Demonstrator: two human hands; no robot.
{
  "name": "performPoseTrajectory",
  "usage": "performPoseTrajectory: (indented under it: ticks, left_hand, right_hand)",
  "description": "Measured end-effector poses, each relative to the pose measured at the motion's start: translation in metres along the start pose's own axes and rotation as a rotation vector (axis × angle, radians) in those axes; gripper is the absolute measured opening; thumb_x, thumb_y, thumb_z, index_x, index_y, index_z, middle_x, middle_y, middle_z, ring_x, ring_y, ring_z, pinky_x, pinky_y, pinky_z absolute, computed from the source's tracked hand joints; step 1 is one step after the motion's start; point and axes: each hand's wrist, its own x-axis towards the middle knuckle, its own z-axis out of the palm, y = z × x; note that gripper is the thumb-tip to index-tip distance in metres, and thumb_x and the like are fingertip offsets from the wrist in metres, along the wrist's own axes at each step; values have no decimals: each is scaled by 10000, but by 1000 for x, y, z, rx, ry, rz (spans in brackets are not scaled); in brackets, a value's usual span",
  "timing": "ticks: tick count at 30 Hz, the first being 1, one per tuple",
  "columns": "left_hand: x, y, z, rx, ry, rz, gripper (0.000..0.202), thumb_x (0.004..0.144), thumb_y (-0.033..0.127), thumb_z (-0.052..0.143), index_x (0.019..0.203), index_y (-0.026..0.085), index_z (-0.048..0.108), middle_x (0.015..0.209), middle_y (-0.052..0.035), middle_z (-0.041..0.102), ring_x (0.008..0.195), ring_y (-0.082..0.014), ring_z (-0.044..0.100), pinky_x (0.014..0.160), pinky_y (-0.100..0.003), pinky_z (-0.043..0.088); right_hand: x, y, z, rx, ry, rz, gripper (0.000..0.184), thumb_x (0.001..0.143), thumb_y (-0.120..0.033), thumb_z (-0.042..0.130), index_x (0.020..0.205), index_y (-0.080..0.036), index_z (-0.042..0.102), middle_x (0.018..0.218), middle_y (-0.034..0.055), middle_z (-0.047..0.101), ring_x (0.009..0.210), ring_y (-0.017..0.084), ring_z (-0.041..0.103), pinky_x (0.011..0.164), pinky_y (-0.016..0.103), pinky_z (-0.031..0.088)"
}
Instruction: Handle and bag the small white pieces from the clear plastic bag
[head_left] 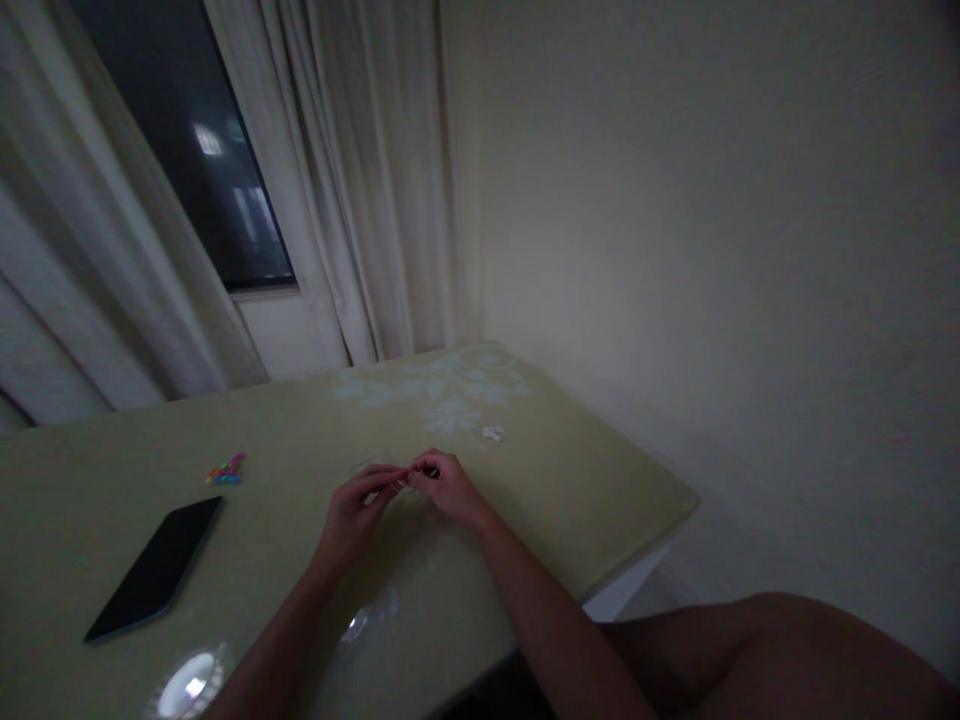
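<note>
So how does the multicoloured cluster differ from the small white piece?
The small multicoloured cluster shows several bright colours; the small white piece is plain. The cluster lies near the flat black phone, the white piece beyond the right hand. Both lie untouched on the glossy green table.

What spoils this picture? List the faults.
Head view: dim and soft; glare on the table near its edge; window and curtains lean from lens distortion; the small thing the left hand and right hand pinch is too dark to identify.

Left hand [358, 507] against right hand [448, 488] over table [300, 425]
</note>
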Motion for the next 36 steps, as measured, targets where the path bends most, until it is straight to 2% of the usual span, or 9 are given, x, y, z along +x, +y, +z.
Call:
performPoseTrajectory:
  ticks: [5, 7, 10, 13, 17, 20, 25, 30, 36]
  left_hand:
    - [-1, 8, -2, -9, 43, -98, 301, 837, 481, 745, 980, 229, 828, 1002, -96, 838, 868, -248, 775, 824, -378, 634]
    - [-1, 10, -2, -44, 61, -107, 281, 827, 465, 754, 956, 225, 825, 985, -92, 837, 838, -238, 776, 806, -366, 639]
    - [-1, 12, -1, -79, 79, -134, 243, 797, 443, 781, 908, 230, 820, 958, -80, 837, 816, -235, 781, 796, -364, 647]
    - [-1, 12, 0, -89, 101, -175, 239, 769, 434, 803, 883, 224, 806, 932, -79, 838, 794, -241, 785, 768, -369, 652]
    - [0, 8, -1, -86, 138, -179, 246, 754, 442, 805, 847, 215, 782, 875, -79, 834, 748, -239, 777, 712, -357, 643]
    - [1, 4, -2, -69, 123, -164, 239, 763, 440, 796, 847, 216, 782, 878, -78, 833, 775, -242, 779, 732, -358, 637]
    - [1, -1, -1, -45, 20, -161, 232, 788, 432, 774, 874, 220, 811, 903, -82, 834, 832, -253, 785, 803, -375, 633]
    - [1, -4, -1, -64, 15, -181, 262, 784, 399, 750, 954, 218, 835, 980, -95, 845, 850, -255, 788, 809, -375, 637]
    - [1, -3, 0, -94, 22, -221, 337, 763, 429, 771, 1000, 200, 846, 1013, -113, 845, 885, -273, 795, 820, -381, 638]
  right_hand:
    - [8, 5, -13, -162, 294, 88, 107, 908, -262, 679, 902, -173, 738, 895, 31, 692, 759, 149, 602, 754, 262, 501]
    - [8, 9, -19, -284, 331, 92, 69, 889, -222, 700, 869, -178, 749, 911, 41, 685, 772, 155, 595, 800, 284, 502]
    - [4, 13, -22, -469, 240, 62, 10, 842, -177, 781, 837, -185, 782, 950, 61, 670, 880, 186, 617, 890, 314, 497]
    - [-2, 13, -19, -595, 106, 32, 66, 811, -188, 854, 865, -193, 817, 1034, 85, 662, 1000, 218, 622, 941, 329, 491]
    - [-5, 10, -15, -694, 5, 2, 46, 842, -195, 848, 881, -200, 825, 1062, 88, 667, 1057, 232, 616, 959, 331, 485]
    - [-5, 8, -13, -769, -33, -33, 23, 876, -166, 792, 885, -181, 808, 1042, 89, 669, 1039, 229, 615, 948, 323, 483]
    - [-8, 2, -10, -923, -90, -104, 83, 912, -169, 697, 933, -139, 771, 1061, 124, 657, 1043, 249, 589, 918, 342, 479]
    - [-11, 3, -6, -1077, -141, -132, 170, 946, -190, 633, 1061, -114, 733, 1123, 156, 645, 1095, 278, 563, 928, 371, 464]
    - [-12, 0, -8, -1017, -158, -111, 159, 969, -201, 623, 1074, -116, 706, 1152, 147, 635, 1121, 271, 547, 963, 373, 445]
